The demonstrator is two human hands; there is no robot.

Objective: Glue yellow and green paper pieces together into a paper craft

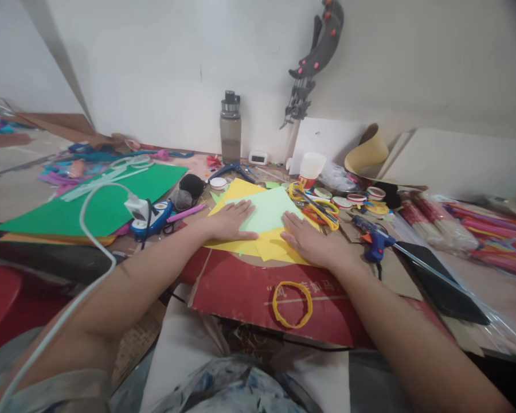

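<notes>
A pale green sheet of paper (pixel 270 209) lies over several yellow sheets (pixel 245 245) in the middle of the table. My left hand (pixel 233 221) rests flat on the left side of the green sheet, fingers stretched out. On the opposite side, my right hand (pixel 306 236) lies with its fingers extended over the right edge of the green sheet and the yellow paper. Closer to me, a yellow ring (pixel 292 305) sits on a red printed board (pixel 241 287). Scissors with yellow handles (pixel 324 213) lie just beyond my right hand.
Right of my arm are a blue glue gun (pixel 376 244) and a black tablet-like slab (pixel 441 281). At the left lie a green sheet (pixel 124 198) and a blue power strip (pixel 151 221) with a white cable. A bottle (pixel 231 129) and a paper cup (pixel 311 167) stand behind.
</notes>
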